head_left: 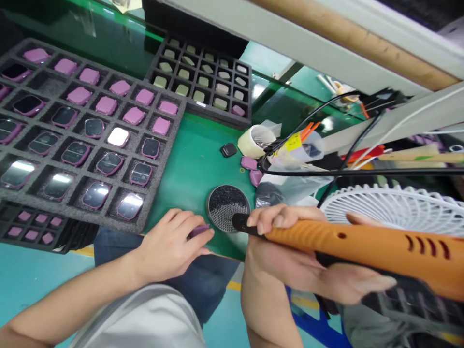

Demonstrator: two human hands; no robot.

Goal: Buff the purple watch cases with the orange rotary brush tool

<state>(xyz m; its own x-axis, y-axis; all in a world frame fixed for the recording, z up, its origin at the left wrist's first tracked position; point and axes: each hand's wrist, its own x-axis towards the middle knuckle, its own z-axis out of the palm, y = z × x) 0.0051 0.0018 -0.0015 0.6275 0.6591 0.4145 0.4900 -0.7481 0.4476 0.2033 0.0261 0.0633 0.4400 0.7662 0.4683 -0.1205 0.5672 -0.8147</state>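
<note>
My left hand (177,241) is closed at the green bench's near edge, thumb and fingers around a small purple watch case (198,231) that they mostly hide. My right hand (290,261) wraps around the handle of an orange handheld power tool (351,239) with vent slots and a ribbed grip. Its black end piece (242,222) overlaps the rim of a round metal cup with a perforated mesh face (227,205); I cannot tell whether they are joined. At left, a grey foam tray (165,159) holds several purple watch cases, many with dark glass faces.
Behind, a black tray (217,113) holds pale green pieces. A small black case (228,150), purple cases (250,163) and a white roll (255,140) lie nearby. A black cable (355,172) crosses above a white plastic basket (395,208). Another foam tray (72,232) sits lower left.
</note>
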